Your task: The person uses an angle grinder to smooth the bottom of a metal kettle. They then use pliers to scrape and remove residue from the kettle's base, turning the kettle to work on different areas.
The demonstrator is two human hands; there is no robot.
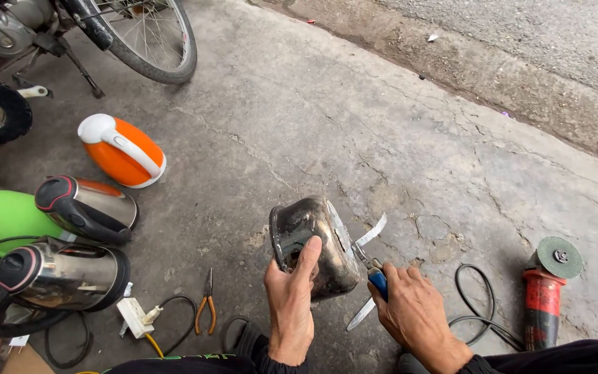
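Nearby: kettles (70, 277), grinder (545, 294); left hand (288, 298) fingers clasp pot (313, 246), right hand (413, 315) squeezes snips (375, 277).

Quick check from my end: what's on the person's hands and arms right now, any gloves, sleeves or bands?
No gloves: both the left hand and the right hand are bare, with no rings, watch or bands visible. Dark, near-black sleeves end at the wrists, the left cuff and the right cuff. No markings show on either.

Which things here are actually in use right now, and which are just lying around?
In use: left hand gripping dark metal kettle body; right hand working blue-handled pliers on metal strip.

Lying about: angle grinder, orange-handled pliers, orange kettle, two steel kettles, plug.
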